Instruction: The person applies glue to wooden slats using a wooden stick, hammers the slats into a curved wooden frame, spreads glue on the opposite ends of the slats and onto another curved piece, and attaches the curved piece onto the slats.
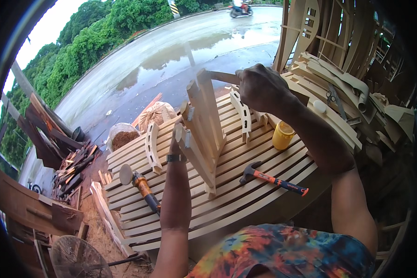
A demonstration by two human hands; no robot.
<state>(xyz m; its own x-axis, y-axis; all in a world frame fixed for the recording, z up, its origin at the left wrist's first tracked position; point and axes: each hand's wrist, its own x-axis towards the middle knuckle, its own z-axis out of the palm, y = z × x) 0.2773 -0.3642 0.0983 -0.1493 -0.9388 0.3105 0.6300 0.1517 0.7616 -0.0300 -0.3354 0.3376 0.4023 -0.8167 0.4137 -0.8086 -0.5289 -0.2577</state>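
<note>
An upright wooden frame [204, 120] of several pale posts stands on a slatted wooden work surface [139, 222]. My left hand [175, 141], below a dark wristband, is closed against the frame's near left post; its fingers are mostly hidden behind the wood. Raised at the far right of the frame, my right hand [262, 90] is a fist around a flat brown strip of wood [223, 78]. One end of that strip meets the top of the far post. Curved slotted wooden pieces lie on either side, one on the left [152, 147] and one on the right [240, 113].
A hammer [273, 180] and a yellow jar [283, 135] lie to the right on the slats. On the left rests an angle grinder [143, 190]. Stacked cut wood [329, 88] fills the right side. A fan [78, 257] stands lower left; sacks [156, 115] sit beyond the slats.
</note>
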